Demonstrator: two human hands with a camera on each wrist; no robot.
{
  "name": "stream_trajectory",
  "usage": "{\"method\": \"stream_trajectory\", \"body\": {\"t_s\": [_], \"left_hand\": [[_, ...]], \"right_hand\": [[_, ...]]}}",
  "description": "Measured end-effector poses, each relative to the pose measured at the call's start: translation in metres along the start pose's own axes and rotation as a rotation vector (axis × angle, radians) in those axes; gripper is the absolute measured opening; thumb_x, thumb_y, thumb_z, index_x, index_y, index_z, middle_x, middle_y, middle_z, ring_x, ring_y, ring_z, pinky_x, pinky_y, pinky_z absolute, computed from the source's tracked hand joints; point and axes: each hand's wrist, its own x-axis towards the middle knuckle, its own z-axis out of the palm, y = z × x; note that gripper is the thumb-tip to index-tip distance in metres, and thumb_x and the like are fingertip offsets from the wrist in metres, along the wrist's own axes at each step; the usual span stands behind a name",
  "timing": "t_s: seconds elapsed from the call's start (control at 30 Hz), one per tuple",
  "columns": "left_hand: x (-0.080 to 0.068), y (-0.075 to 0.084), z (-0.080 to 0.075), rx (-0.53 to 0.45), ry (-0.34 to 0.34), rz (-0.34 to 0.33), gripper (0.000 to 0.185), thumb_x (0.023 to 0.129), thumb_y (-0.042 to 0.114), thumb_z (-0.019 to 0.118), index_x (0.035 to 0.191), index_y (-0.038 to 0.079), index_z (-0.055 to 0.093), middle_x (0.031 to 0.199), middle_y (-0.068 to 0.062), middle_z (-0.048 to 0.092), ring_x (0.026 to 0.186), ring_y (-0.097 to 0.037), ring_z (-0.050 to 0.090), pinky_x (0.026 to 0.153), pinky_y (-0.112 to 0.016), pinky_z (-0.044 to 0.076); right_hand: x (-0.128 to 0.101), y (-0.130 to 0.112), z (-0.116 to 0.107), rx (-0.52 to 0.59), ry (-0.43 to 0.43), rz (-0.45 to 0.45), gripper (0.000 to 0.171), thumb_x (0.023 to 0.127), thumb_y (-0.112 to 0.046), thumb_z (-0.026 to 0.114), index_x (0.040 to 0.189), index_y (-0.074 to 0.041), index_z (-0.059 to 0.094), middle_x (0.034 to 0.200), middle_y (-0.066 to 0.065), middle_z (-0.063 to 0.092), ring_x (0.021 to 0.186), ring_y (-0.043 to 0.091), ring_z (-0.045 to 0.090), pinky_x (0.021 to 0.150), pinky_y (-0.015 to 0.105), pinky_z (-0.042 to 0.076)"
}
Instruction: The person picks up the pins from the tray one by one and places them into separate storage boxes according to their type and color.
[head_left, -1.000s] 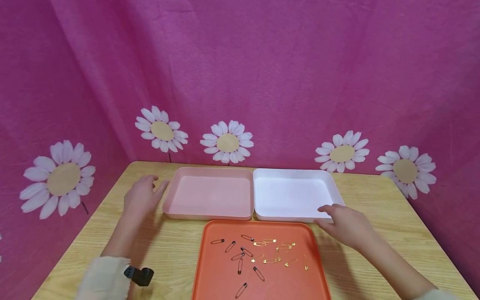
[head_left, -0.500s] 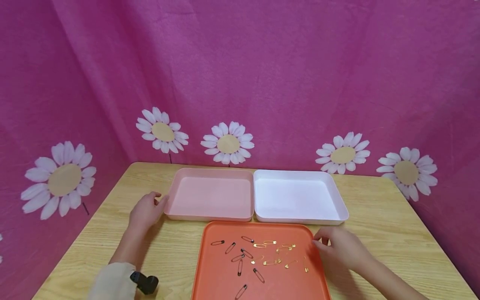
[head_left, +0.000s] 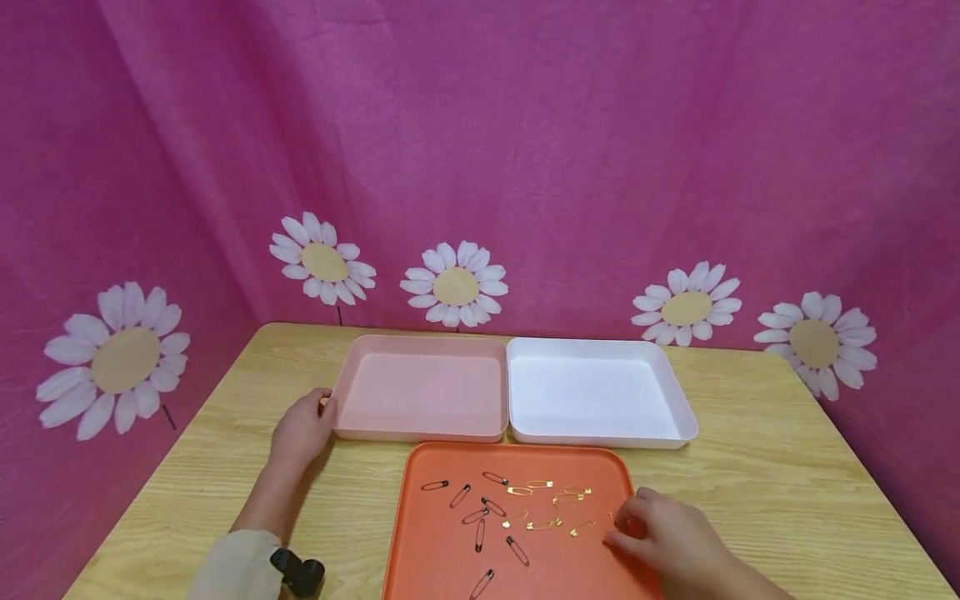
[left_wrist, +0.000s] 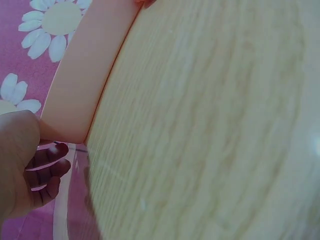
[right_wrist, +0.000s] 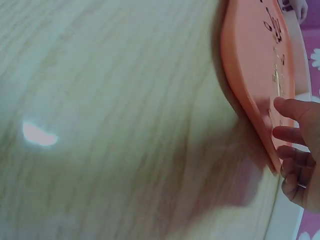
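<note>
My left hand (head_left: 302, 429) is at the left side of the pink tray (head_left: 431, 433), fingers loosely bent; in the left wrist view it meets the tray's corner. Over the right edge of the orange tray (head_left: 450, 575) hovers my right hand (head_left: 675, 533), thumb and index finger apart, with nothing seen between them. Several black safety pins (head_left: 517, 550) lie on the orange tray's left and middle. Towards its right lie several gold safety pins (head_left: 538, 526); the rightmost one is mostly hidden by the right hand.
A white tray (head_left: 600, 392) stands right of the pink one, side by side behind the orange tray. All rest on a wooden table (head_left: 780, 450). A pink curtain (head_left: 570, 167) with printed daisies hangs behind. A black device (head_left: 298, 573) sits at the left sleeve.
My right hand has moved from the white tray's front right corner down towards me, over the orange tray's right edge. The left hand has come right and nearer, up to the pink tray's side.
</note>
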Motion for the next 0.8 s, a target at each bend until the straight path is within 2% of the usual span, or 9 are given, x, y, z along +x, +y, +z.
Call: {"method": "stream_trajectory", "body": {"t_s": [0.1, 0.3, 0.47, 0.53, 0.73, 0.8], "left_hand": [[-0.0001, 0.0011, -0.0001, 0.001, -0.005, -0.002, 0.039, 0.097, 0.023, 0.041, 0.122, -0.004, 0.053, 0.091, -0.017, 0.062, 0.082, -0.029, 0.059, 0.076, -0.047, 0.046], [-0.0020, 0.0021, -0.0014, -0.008, -0.013, -0.007, 0.039, 0.097, 0.022, 0.041, 0.123, -0.004, 0.052, 0.093, -0.018, 0.063, 0.084, -0.031, 0.059, 0.078, -0.049, 0.045], [-0.0024, 0.0021, -0.0017, -0.008, -0.033, -0.027, 0.040, 0.097, 0.023, 0.040, 0.124, -0.005, 0.051, 0.098, -0.021, 0.062, 0.088, -0.033, 0.059, 0.081, -0.050, 0.045], [-0.0022, 0.0019, -0.0017, -0.011, -0.040, -0.031, 0.040, 0.097, 0.023, 0.039, 0.125, -0.005, 0.050, 0.099, -0.021, 0.062, 0.089, -0.033, 0.059, 0.081, -0.050, 0.045], [-0.0011, 0.0019, 0.0001, -0.018, -0.043, -0.017, 0.042, 0.097, 0.022, 0.039, 0.130, -0.003, 0.047, 0.105, -0.024, 0.062, 0.093, -0.035, 0.059, 0.085, -0.052, 0.044], [-0.0002, 0.0023, 0.0005, -0.021, -0.039, -0.008, 0.043, 0.098, 0.022, 0.039, 0.134, -0.002, 0.044, 0.107, -0.025, 0.062, 0.094, -0.035, 0.058, 0.086, -0.052, 0.043]], "right_hand": [[-0.0014, -0.0029, 0.0021, -0.041, -0.012, 0.005, 0.020, 0.076, -0.046, 0.071, 0.079, -0.027, 0.064, 0.073, -0.016, 0.046, 0.060, -0.004, 0.040, 0.056, 0.020, 0.038], [-0.0039, -0.0041, 0.0040, -0.099, 0.061, -0.114, 0.008, 0.077, -0.028, 0.072, 0.077, -0.025, 0.065, 0.074, -0.017, 0.050, 0.063, -0.002, 0.049, 0.058, 0.022, 0.044], [-0.0037, -0.0029, 0.0045, -0.123, 0.082, -0.171, 0.007, 0.077, -0.019, 0.072, 0.076, -0.024, 0.066, 0.074, -0.016, 0.051, 0.061, -0.001, 0.050, 0.056, 0.022, 0.044], [-0.0032, -0.0026, 0.0043, -0.124, 0.077, -0.172, 0.007, 0.077, -0.018, 0.071, 0.076, -0.023, 0.066, 0.073, -0.016, 0.050, 0.060, -0.002, 0.049, 0.056, 0.021, 0.043], [-0.0014, -0.0043, -0.0001, -0.051, 0.030, -0.066, 0.005, 0.081, -0.023, 0.069, 0.078, -0.025, 0.065, 0.074, -0.017, 0.047, 0.062, -0.003, 0.042, 0.057, 0.021, 0.040], [0.0005, -0.0058, -0.0032, -0.011, 0.042, -0.033, 0.006, 0.081, -0.022, 0.069, 0.078, -0.025, 0.065, 0.072, -0.016, 0.046, 0.062, -0.003, 0.041, 0.057, 0.020, 0.039]]}}
